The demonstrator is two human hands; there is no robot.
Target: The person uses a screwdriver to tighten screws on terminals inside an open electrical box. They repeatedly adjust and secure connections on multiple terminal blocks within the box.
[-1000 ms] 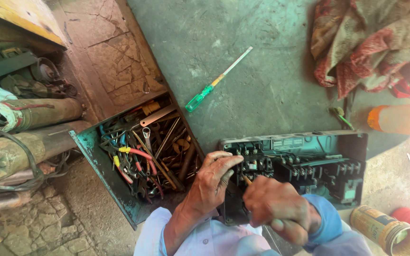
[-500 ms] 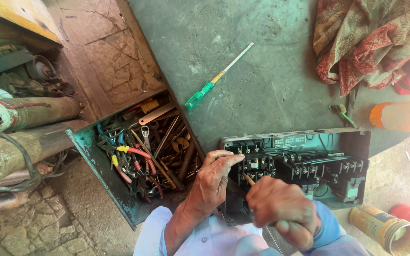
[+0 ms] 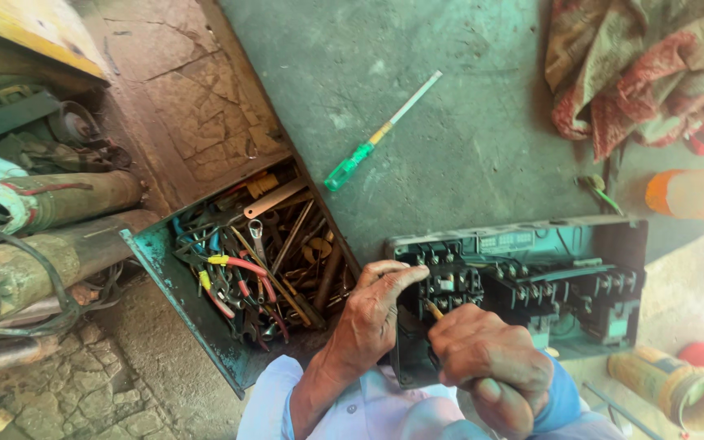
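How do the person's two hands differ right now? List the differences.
The left hand lies open with fingers stretched against the black switch block; the right hand is closed in a fist around a tool handle. The left hand sits higher on the green electrical box; the right hand is nearer the camera. Both work at the same block.

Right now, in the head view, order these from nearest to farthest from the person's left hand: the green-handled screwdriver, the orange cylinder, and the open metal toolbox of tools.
From the left hand:
1. Open metal toolbox of tools, just to its left.
2. Green-handled screwdriver, up on the green floor.
3. Orange cylinder, far right.
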